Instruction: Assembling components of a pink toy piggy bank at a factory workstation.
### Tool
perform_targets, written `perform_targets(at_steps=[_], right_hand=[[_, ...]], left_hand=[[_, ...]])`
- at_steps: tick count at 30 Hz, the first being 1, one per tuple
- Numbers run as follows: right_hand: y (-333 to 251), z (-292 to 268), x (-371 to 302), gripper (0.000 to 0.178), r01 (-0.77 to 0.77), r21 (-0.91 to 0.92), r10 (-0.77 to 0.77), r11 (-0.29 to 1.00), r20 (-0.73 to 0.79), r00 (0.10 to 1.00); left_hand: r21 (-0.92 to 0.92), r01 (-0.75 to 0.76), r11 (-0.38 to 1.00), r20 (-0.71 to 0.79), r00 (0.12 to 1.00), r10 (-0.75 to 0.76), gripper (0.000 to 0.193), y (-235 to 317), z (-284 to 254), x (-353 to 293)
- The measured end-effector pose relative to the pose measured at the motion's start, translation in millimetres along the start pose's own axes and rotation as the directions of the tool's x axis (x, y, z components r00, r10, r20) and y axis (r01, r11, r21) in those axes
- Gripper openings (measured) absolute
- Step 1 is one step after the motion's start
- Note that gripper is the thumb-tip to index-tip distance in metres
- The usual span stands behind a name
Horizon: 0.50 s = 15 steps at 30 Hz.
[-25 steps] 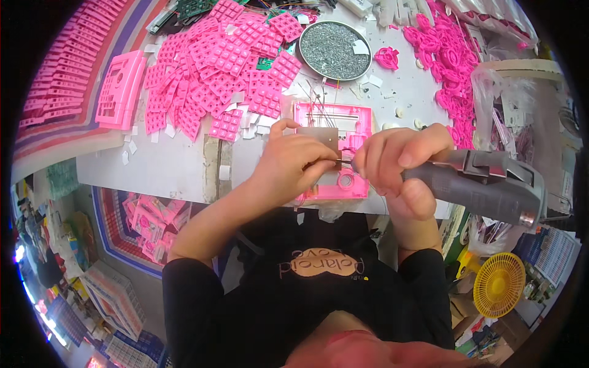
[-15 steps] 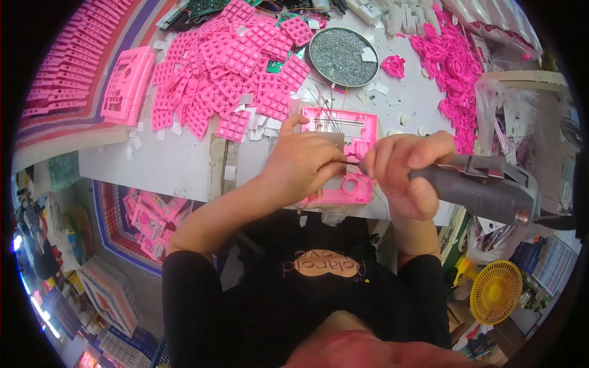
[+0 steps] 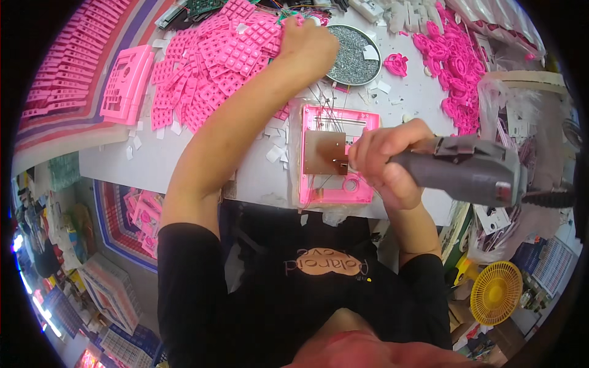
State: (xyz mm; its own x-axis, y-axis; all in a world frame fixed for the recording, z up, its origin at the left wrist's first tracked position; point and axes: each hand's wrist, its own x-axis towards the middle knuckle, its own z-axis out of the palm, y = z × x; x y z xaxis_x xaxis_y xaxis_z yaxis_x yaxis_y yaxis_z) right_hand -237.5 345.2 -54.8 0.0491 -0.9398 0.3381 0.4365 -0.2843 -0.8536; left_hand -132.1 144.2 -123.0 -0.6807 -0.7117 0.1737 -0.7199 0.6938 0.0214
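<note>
My left hand (image 3: 310, 48) is stretched to the far side of the table, between the heap of pink keypads (image 3: 211, 64) and the round tray of small metal screws (image 3: 353, 80). Its fingertips point away by the keypads and loose wires, and I cannot make out whether they grip anything. My right hand (image 3: 392, 162) is wrapped round a dark grey electric screwdriver (image 3: 457, 175), whose front end points left over a pink plastic housing (image 3: 359, 196). In the housing lies a brown circuit board (image 3: 322, 147) with thin wires rising from its far side.
Pink ring-shaped parts (image 3: 460, 86) are heaped at the far right. A pink casing (image 3: 127, 86) stands left of the keypads, near stacked pink parts (image 3: 67, 55). Paper scraps (image 3: 275, 153) lie beside the housing. A yellow fan (image 3: 496, 293) sits at the lower right.
My left hand has left the board and screwdriver tip and moved far up to the keypads and screw tray. My right hand still holds the screwdriver, shifted slightly left.
</note>
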Motion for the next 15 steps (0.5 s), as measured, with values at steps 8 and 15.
perform_targets(at_steps=[8, 15], right_hand=[[15, 4, -24, 0.026, -0.113, -0.035, 0.116, 0.993, 0.111, 0.987], [16, 10, -18, 0.019, -0.134, -0.084, 0.146, 0.987, 0.154, 0.977]], left_hand=[[-0.093, -0.064, 0.994, 0.334, 0.938, 0.092, 0.022, 11, -5, 18], [-0.052, -0.068, 0.996, 0.019, 0.997, 0.069, 0.024, 7, 26, 14]])
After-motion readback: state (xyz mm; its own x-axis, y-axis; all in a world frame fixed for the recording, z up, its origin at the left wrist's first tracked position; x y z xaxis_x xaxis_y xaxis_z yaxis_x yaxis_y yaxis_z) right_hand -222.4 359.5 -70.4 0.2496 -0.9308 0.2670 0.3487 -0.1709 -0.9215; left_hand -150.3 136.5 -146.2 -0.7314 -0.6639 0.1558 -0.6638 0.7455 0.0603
